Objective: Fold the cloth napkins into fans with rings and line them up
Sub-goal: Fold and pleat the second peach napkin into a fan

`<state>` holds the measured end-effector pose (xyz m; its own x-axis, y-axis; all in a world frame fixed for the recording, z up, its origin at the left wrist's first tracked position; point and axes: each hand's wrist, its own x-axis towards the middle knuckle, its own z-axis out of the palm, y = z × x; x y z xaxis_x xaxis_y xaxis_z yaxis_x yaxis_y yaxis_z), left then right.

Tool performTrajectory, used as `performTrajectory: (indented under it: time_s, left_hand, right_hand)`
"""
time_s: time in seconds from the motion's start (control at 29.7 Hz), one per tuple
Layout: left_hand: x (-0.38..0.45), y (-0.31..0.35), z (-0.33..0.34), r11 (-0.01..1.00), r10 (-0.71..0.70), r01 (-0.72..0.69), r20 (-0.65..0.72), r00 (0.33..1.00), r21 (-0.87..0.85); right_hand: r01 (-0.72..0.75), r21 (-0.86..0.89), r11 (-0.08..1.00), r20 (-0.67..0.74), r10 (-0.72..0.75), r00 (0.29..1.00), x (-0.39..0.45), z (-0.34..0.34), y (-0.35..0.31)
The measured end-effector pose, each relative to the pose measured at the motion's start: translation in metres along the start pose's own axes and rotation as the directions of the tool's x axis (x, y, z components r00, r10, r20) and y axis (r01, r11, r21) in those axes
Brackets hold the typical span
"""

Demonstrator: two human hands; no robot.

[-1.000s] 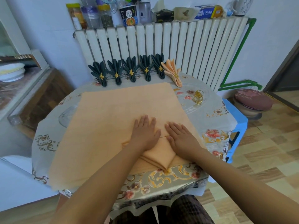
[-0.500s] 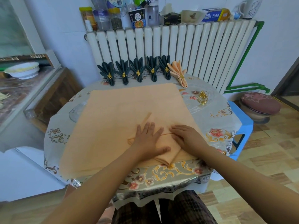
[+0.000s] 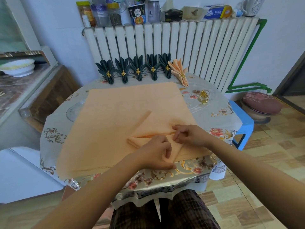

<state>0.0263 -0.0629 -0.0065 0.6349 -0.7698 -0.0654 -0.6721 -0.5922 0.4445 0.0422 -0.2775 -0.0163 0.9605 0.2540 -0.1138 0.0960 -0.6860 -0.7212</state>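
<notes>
On the round table [image 3: 219, 119], both the left hand [image 3: 156, 152] and the right hand [image 3: 189, 134] are pinching the folded peach napkin [image 3: 158, 128].

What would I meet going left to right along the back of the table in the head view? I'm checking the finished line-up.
Five dark green fan napkins in a row, first to fifth → peach fan napkin → loose gold ring, slightly nearer.

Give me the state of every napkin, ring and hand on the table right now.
Peach napkin in work: partly folded, pleat started, on the flat peach stack.
Left hand: pinches its near fold.
Right hand: pinches the crease.
Five dark green napkins: fanned, ringed, lined up.
Finished peach napkin: fanned, ringed, leaning.
Loose gold rings: unused.
</notes>
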Motion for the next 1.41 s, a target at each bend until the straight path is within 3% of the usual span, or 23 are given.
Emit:
performTrajectory:
  time_s: [0.2,0.3,0.4,0.51,0.57,0.67,0.77,0.88,0.98,1.21,1.41]
  left_hand:
    - [-0.002,0.013,-0.005,0.967,0.024,-0.026,0.011,1.0,0.252]
    - [0.002,0.023,-0.013,0.933,-0.026,0.01,0.042,0.999,0.36]
    - [0.009,0.02,-0.025,0.962,-0.131,0.118,0.035,0.991,0.244]
    - [0.011,0.003,-0.041,0.954,-0.294,0.293,-0.011,0.956,-0.061]
    - [0.008,-0.004,-0.045,0.91,-0.382,0.363,-0.063,0.922,-0.202]
    - [0.004,-0.004,-0.034,0.891,-0.429,0.38,-0.184,0.884,-0.248]
    - [0.003,-0.003,-0.019,0.921,-0.389,0.356,-0.317,0.865,-0.161]
    - [0.004,-0.009,-0.01,0.924,-0.367,0.377,-0.417,0.831,-0.062]
    - [0.005,-0.016,-0.003,0.902,-0.412,0.425,-0.44,0.798,-0.075]
    - [0.013,-0.018,0.006,0.875,-0.409,0.478,-0.414,0.813,0.074]
    - [0.018,-0.025,0.016,0.784,-0.105,0.434,-0.594,0.797,0.444]
  right_hand:
    - [0.026,-0.061,0.998,-0.037,-0.028,0.999,0.001,0.004,-0.002]
    - [-0.001,-0.039,0.999,0.064,0.004,0.998,0.001,-0.005,-0.006]
    - [-0.048,-0.037,0.998,0.23,0.056,0.972,0.001,-0.02,-0.013]
    - [-0.039,-0.105,0.994,0.284,0.067,0.957,0.004,-0.023,-0.013]
    - [-0.044,-0.09,0.995,0.227,0.063,0.972,0.006,-0.021,-0.011]
    - [-0.012,-0.108,0.994,0.1,0.023,0.995,0.006,-0.014,-0.005]
    - [0.035,-0.16,0.986,0.001,-0.035,0.999,0.007,-0.004,0.001]
    - [0.048,-0.103,0.994,-0.105,-0.059,0.993,0.004,0.003,0.006]
    - [0.027,-0.037,0.999,-0.194,-0.034,0.98,0.003,0.007,0.008]
    - [0.023,0.025,0.999,-0.327,-0.014,0.945,0.005,0.016,0.013]
    - [0.051,0.009,0.999,-0.328,-0.045,0.943,0.005,0.019,0.015]
